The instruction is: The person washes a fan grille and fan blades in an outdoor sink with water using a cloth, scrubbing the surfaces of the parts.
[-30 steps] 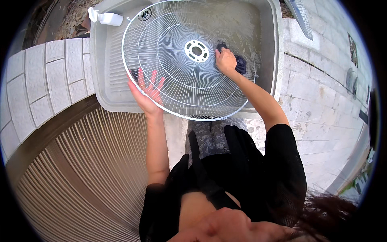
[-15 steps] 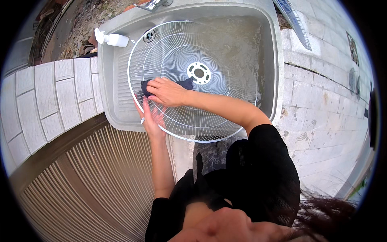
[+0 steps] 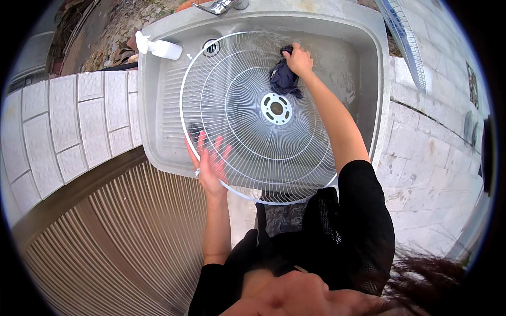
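Observation:
A round white wire fan grille (image 3: 247, 126) lies tilted over the sink, its near rim reaching past the front edge toward my body. My left hand (image 3: 212, 171) supports the grille at its left near rim. The fingers are spread behind the wires and show through them. Up at the far side of the grille, my right hand (image 3: 300, 60) clutches a dark, bunched-up cloth (image 3: 284, 80). The cloth rests on the wires just beyond the white hub ring (image 3: 276, 98) and hangs toward it.
The grey sink (image 3: 380, 116) holds shallow water on its right. A white spray bottle (image 3: 167, 50) lies on its left rim, near the drain (image 3: 212, 48). A metal faucet (image 3: 220, 6) is at the back. Another wire grille (image 3: 403, 37) leans at the upper right. Pale tiles (image 3: 58, 126) flank the left side.
My right hand and the cloth have moved from the grille's left side to its far side, beyond the hub. My left hand stays at the left rim. The view has shifted slightly.

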A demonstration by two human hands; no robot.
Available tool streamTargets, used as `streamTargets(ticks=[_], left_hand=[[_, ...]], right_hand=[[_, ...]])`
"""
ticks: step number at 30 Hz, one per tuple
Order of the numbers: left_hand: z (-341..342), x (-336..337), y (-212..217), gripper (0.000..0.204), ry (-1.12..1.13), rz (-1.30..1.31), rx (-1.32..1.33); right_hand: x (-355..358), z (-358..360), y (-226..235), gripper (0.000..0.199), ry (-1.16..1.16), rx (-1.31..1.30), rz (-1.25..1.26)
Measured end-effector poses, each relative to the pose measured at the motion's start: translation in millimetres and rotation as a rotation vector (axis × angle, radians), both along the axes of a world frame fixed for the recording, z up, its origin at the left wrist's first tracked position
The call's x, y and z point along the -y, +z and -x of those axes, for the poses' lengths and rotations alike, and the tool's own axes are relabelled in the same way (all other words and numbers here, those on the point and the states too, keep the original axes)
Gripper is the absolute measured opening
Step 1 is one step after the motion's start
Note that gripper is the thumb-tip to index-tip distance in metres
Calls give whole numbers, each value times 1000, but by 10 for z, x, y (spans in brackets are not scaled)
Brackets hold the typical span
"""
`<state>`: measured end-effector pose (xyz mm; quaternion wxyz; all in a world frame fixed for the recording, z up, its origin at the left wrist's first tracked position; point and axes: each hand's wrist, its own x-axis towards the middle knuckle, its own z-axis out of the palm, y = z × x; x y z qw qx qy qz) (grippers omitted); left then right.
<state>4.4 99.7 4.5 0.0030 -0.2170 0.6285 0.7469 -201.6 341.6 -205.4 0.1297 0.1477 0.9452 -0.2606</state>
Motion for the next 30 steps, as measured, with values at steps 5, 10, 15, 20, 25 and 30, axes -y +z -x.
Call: streamTargets(ticks=[5,10,15,20,25,30], left_hand=[[3,-15,0,62,29,-31,12],[4,-21,32,62,11,-22,21],[-40,34,-22,62,22,-81,-11],[-1,3,38,61,-37,8,-12],[-7,27,4,60,18,1,25],[9,23,12,62,-3,-7,7]], right_hand=[[246,-569,36,67,32,-47,227],[146,-174,-186,55,-290,105,-32],[739,170,297,43,-251,-25,391],[1353,-39,1072,34,98,-221,550],[1613,-1099,1382,23,411,-297,803],[692,-2091,1205,19,859,-411,511]])
